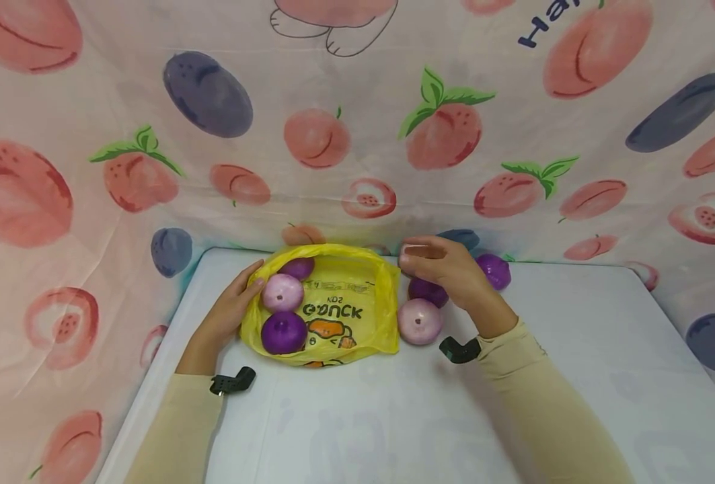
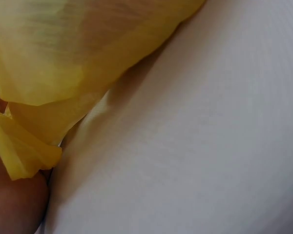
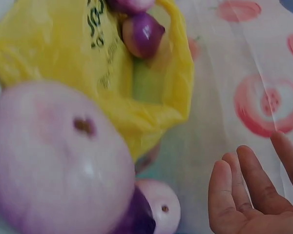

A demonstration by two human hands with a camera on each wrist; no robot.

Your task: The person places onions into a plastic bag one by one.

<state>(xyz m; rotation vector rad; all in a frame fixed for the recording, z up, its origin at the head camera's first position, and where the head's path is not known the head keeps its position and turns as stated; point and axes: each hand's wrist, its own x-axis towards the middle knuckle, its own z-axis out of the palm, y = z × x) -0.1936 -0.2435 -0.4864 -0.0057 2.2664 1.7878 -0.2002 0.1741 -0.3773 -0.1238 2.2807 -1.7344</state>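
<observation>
My left hand (image 1: 231, 306) pinches the left rim of a yellow plastic bag (image 1: 387, 296), thumb over the edge. In the left wrist view, only part of that hand (image 2: 14, 207) shows below the bag's folds. Within the bag lie a dark purple onion (image 1: 284, 333), a pale onion (image 1: 282, 292) and a partly covered purple onion (image 1: 298, 269). My right hand (image 1: 454, 272) hovers beside the onions right of the bag, fingers extended and holding nothing in the right wrist view. Nearest it are a pale onion (image 3: 161, 207), partly hidden in the head view, and a dark purple onion (image 1: 428, 294).
Closer to me, another pale onion (image 1: 420, 323) stands against the bag's right side. A purple onion (image 1: 493, 271) sits at the back, right of the right hand. Behind the white table (image 1: 587, 363) hangs a fruit-print cloth (image 1: 381, 148).
</observation>
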